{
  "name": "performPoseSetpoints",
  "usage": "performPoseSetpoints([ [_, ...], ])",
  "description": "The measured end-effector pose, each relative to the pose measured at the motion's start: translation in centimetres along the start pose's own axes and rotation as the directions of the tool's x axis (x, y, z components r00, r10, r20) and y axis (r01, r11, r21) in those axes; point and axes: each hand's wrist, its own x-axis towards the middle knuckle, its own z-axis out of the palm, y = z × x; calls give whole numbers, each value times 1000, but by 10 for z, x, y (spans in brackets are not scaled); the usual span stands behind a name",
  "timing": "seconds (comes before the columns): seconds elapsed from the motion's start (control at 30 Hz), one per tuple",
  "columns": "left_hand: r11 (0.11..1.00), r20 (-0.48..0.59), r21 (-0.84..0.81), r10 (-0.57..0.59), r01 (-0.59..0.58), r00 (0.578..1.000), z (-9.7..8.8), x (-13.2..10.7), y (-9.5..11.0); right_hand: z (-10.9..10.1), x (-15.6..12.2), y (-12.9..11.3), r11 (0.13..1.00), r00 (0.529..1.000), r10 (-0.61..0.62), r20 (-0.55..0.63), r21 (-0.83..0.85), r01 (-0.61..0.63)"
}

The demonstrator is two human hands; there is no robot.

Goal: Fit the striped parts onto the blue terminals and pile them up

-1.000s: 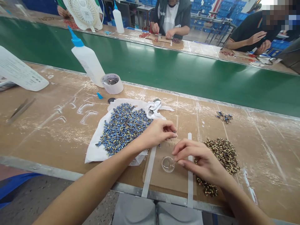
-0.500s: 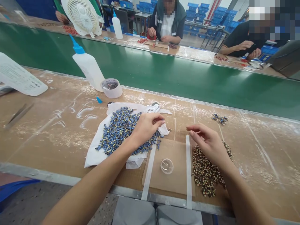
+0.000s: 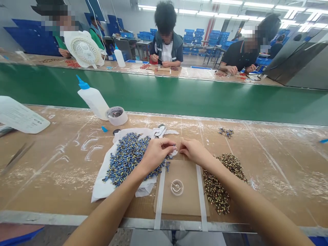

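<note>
Blue parts pile [image 3: 128,159] is sitting centre-left of frame on a crumpled white sheet [image 3: 102,191]. Small matte blue bits with yellowish ends, heaped loose.

Left hand [image 3: 156,153] is resting on the pile's right edge, fingers pinched narrow. Right hand [image 3: 194,150] is just beside it, also pinched, tips nearly touching the left's. Whatever's sitting between them is too small to make out.

Change: a second ago the right hand was down at the dish, and half a second ago it was hanging well apart from the left. Now it's closing in on the left hand, so I'm reading this as the two-handed step on one part, not picking.

- Below the hands: small clear round dish [image 3: 177,187] on a flat brown cardboard pad [image 3: 181,205], taped down both sides.
- Right of centre: speckled dark-and-tan pile [image 3: 222,181].
- Upper left: white squeeze bottle [image 3: 93,99] with blue nozzle, tape roll [image 3: 117,116] just beside it.
</note>
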Motion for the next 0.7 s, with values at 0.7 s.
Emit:
performPoseSetpoints([
  [0.7, 922, 33, 268, 282, -280, 959, 16, -9, 10, 0, -48, -24, 669, 961, 244, -133, 740, -68],
])
